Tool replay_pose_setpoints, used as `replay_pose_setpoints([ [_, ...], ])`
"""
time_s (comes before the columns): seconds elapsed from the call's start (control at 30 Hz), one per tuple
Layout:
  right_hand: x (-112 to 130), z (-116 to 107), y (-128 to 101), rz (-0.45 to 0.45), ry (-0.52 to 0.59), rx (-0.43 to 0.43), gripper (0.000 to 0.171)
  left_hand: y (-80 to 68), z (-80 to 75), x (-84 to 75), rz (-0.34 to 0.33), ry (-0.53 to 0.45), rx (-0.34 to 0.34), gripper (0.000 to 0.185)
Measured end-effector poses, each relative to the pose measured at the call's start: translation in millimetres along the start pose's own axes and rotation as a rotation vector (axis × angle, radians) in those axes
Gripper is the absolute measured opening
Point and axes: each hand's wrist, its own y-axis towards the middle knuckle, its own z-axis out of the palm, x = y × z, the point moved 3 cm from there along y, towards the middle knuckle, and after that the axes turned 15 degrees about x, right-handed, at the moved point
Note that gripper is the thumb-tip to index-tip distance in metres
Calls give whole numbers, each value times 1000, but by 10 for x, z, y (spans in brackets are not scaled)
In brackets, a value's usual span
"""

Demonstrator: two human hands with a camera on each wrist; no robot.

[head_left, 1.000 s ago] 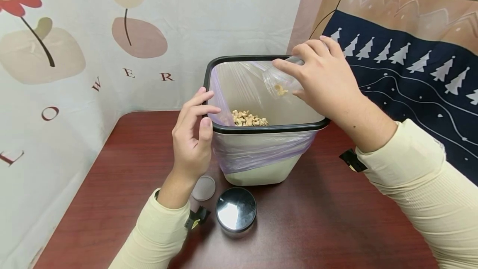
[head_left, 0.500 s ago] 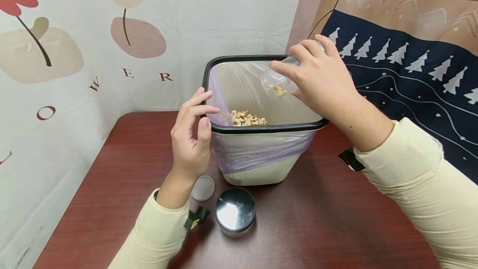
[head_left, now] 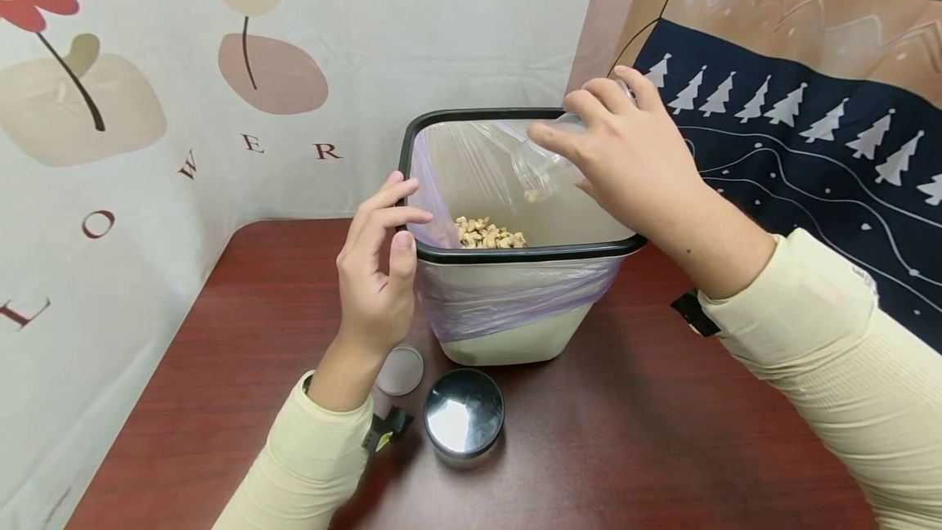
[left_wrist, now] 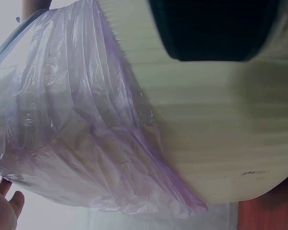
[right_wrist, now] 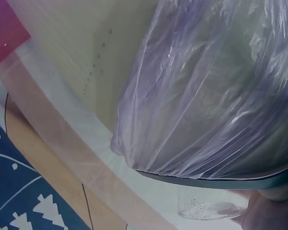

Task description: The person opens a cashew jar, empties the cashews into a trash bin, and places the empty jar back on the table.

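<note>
jar (head_left: pixel 543 166) over roomy, black-rimmed bin (head_left: pixel 515 350)

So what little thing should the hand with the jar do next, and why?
Maybe the right hand should gently shake the clear jar: it is tipped into the lined bin, where nuts lie heaped, yet a pale bit shows near the jar's mouth.

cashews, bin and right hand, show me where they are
Cashews (head_left: pixel 490 235), head view: middle of the visible heap.
Bin (head_left: pixel 526 254), head view: front of its black rim.
Right hand (head_left: pixel 627 150), head view: back of the hand.
</note>
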Motion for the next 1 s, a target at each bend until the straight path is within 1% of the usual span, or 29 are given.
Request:
replay_pose_setpoints([
  [0.37, -14, -5, -18, -4, -1, -13, 70, -1, 17, -20, 4, 4, -5, 50],
  [0.6, -27, 0, -38, 11, -11, 6, 71, -6, 36, -23, 3, 3, -1, 48],
  [0.73, -50, 12, -75, 62, 46, 29, 70, -13, 51, -31, 1, 2, 4, 45],
  [1.0, -132, 22, -143, 171, 250, 27, 72, -16, 63, -52, 4, 5, -5, 42],
])
